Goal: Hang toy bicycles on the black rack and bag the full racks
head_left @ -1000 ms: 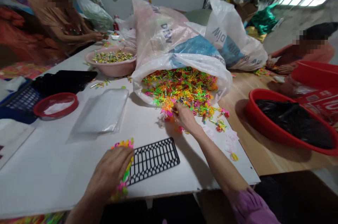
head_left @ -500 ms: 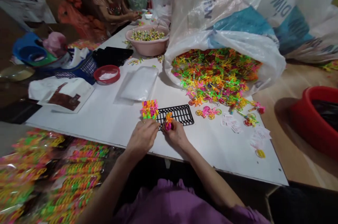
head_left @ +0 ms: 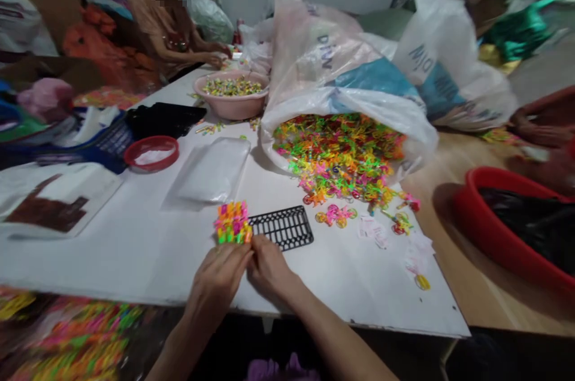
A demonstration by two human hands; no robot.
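Observation:
A black plastic grid rack [head_left: 291,231] lies on the white table in front of me. Its left part is filled with rows of small bright plastic toys [head_left: 231,219] in pink, orange, yellow and green. My left hand [head_left: 220,273] is closed at the rack's near edge, just below the toys; its fingertips are partly hidden. Beside it my right hand [head_left: 272,270] pinches a small orange toy against the right end of the filled rows, with the fingertips of both hands touching or nearly so. The rack's right part shows bare slots.
A large white sack [head_left: 314,75] spills a heap of colourful toys [head_left: 345,153] onto the table. Paper slips [head_left: 372,228] lie right. Behind are clear plastic bags [head_left: 213,171], a red dish [head_left: 153,153] and a pink basin [head_left: 233,102]. A red tub [head_left: 476,207] stands right; a co-worker [head_left: 166,39] sits far left.
My right hand has brought the orange and magenta toy from above the rack leftward to the filled rows. The hands have drawn together. The camera view has tilted up and turned right.

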